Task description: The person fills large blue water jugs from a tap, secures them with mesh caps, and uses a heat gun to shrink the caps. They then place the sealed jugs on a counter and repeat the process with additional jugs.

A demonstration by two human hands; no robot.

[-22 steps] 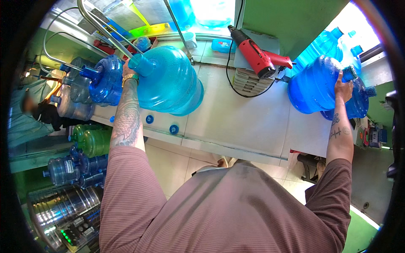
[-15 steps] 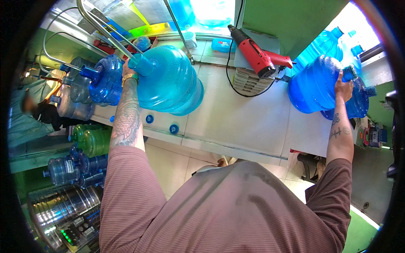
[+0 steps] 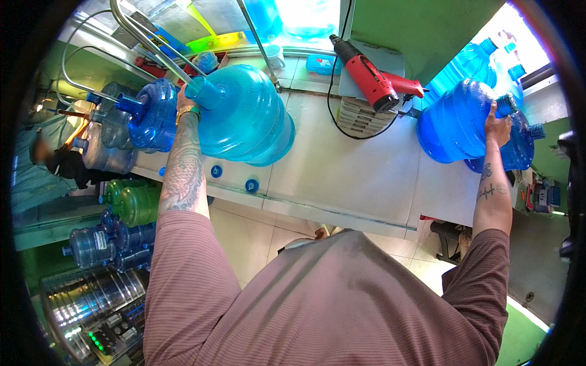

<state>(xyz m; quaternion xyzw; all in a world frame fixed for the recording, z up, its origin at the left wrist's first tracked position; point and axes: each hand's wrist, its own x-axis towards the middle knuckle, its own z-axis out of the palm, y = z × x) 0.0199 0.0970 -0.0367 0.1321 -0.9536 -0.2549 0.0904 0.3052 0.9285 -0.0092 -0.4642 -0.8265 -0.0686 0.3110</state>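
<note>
A large light-blue water jug (image 3: 244, 116) stands upright on the left part of the counter, its open neck under the bent metal filling pipes. My left hand (image 3: 184, 99), with a gold watch at the wrist, is beside that neck and the pipe ends; its fingers are mostly hidden. On the far right, my right hand (image 3: 497, 129) grips a darker blue water jug (image 3: 455, 122) just below its ribbed cap. Another blue jug (image 3: 524, 146) stands partly behind that hand. Two blue caps (image 3: 251, 185) lie near the counter's front edge.
A red heat gun (image 3: 369, 76) rests on a stack (image 3: 361, 117) at the back, its black cord looping over the counter (image 3: 342, 177). More jugs (image 3: 152, 113) stand at the left. Green jugs (image 3: 135, 206) sit lower down. A person (image 3: 46, 161) is at the far left.
Both hands stay where they were, and neither jug has visibly moved. Only my shirt front has shifted slightly.
</note>
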